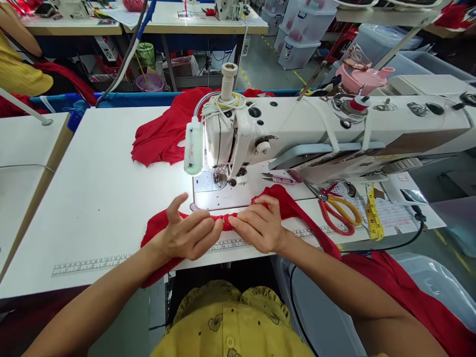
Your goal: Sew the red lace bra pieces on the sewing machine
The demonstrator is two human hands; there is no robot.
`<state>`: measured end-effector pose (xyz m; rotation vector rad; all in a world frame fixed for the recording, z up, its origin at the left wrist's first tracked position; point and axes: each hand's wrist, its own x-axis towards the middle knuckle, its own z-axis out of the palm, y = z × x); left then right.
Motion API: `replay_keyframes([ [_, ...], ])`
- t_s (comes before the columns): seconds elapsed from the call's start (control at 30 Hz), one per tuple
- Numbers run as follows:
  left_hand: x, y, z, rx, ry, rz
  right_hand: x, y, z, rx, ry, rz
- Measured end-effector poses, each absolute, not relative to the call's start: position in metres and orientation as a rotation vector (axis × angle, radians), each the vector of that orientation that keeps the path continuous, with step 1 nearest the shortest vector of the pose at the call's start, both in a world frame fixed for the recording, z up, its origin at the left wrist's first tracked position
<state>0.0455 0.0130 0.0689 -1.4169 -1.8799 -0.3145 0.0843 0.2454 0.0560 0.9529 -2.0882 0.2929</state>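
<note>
A long piece of red fabric [290, 202] runs across the front of the sewing machine [282, 126] and trails off the table to the right. My left hand [193, 230] pinches its edge, with the index finger raised. Close beside it, my right hand [258, 225] pinches the same edge, leaving a short gathered stretch between my fingertips. Both hands are just in front of the metal needle plate [219, 198], apart from the presser foot [220, 179]. More red fabric [158, 136] lies in a heap behind the machine head.
Thread snips [278, 179] lie under the machine arm. Scissors [344, 215] and a yellow tape measure [374, 218] are on the right. A printed ruler [92, 265] runs along the table's front edge. Below right stands a plastic tub [320, 302]. Another person's arm [18, 27] shows far left.
</note>
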Motion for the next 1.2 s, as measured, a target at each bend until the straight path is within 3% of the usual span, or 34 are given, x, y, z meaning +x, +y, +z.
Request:
replay_keyframes([
  [0.27, 0.042, 0.012, 0.065, -1.475, -1.686, -0.201, 0.085, 0.248, 0.053, 0.967, -1.99, 0.271],
  [0.5, 0.042, 0.013, 0.068, -1.59, -2.107, -0.576, 0.087, 0.25, 0.053, 0.979, -2.01, 0.303],
  [0.77, 0.041, 0.014, 0.068, -1.685, -2.246, -0.692, 0.085, 0.248, 0.056, 0.92, -2.119, 0.45],
  [0.97, 0.041, 0.008, 0.059, -1.687, -2.131, -0.615, 0.084, 0.25, 0.052, 0.942, -2.105, 0.435],
  [1.2, 0.043, 0.0, 0.039, -1.497, -1.676, -0.227, 0.083, 0.255, 0.047, 0.973, -2.167, 0.467],
])
